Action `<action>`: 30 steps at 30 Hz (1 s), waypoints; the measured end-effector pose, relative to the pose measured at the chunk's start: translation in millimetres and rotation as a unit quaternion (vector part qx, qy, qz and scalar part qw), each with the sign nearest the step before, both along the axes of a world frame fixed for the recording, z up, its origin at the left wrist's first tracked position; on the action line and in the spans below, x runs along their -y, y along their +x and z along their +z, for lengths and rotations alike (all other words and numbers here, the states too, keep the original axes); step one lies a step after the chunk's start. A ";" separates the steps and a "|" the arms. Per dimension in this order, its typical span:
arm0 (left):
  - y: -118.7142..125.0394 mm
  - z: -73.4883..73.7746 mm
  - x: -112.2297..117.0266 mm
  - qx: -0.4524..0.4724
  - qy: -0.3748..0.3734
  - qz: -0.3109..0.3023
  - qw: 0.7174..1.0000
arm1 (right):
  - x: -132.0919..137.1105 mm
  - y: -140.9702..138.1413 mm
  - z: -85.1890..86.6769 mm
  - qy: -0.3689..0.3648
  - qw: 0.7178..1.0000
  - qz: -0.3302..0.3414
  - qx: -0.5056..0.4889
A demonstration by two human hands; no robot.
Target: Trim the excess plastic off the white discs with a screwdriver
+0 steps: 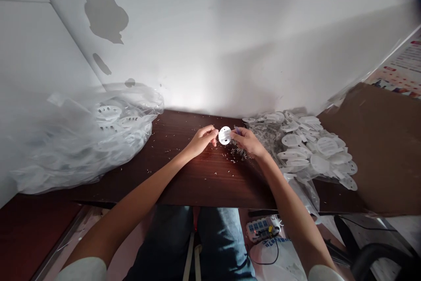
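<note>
A small round white plastic disc [225,136] with dark slots is held up over the dark table. My left hand [203,140] is closed in a pinch, its thumb and fingertips at the disc's left edge. From the other side, my right hand [249,142] grips the disc's right edge between thumb and fingers. A bit of purple shows at the right fingers, too small to make out. Just beneath the right hand lies a heap of tiny grey metallic-looking parts [239,154]. Behind it, an open clear bag [265,136] holds more of them.
Many white plastic discs [320,149] are piled at the right, beside a brown cardboard sheet [388,149]. A large clear bag [82,149] of white discs stands at the left. Small white scraps dot the table [197,184]. Below its edge sits a power strip [259,228].
</note>
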State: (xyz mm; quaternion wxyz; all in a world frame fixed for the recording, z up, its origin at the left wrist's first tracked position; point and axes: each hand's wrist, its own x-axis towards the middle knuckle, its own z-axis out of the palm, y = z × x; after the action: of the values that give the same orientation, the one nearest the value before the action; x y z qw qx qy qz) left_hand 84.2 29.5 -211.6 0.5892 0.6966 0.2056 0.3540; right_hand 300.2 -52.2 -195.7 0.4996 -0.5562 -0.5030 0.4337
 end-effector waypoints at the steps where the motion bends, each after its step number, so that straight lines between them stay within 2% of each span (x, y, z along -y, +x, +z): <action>1: -0.1 0.5 -0.3 0.004 -0.008 0.006 1.000 | 0.3 1.0 1.0 0.007 1.000 -0.001 -0.004; 5: -1.2 3.8 -2.7 0.015 -0.019 0.052 0.998 | 0.3 4.6 3.5 0.025 0.999 0.001 -0.031; 11: -2.8 6.5 -0.8 -0.022 0.074 0.110 0.991 | -1.0 5.0 2.9 0.025 0.998 0.003 -0.049; 15: -0.7 4.2 3.8 -0.031 0.057 0.117 0.991 | -1.0 2.5 1.9 0.017 0.999 -0.005 -0.035; 24: 2.9 -3.7 4.5 -0.056 0.073 0.122 0.988 | -6.1 -1.2 -6.5 0.025 0.991 -0.057 0.116; 30: 2.5 -4.8 -2.9 -0.073 -0.007 0.085 0.994 | -7.2 -2.8 -8.6 0.065 0.970 -0.093 0.214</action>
State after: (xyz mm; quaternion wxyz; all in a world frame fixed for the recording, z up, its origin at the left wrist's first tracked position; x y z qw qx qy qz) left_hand 86.7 32.4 -216.4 0.5453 0.6966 0.3084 0.3498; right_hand 297.4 -44.9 -204.2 0.4534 -0.6469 -0.5713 0.2225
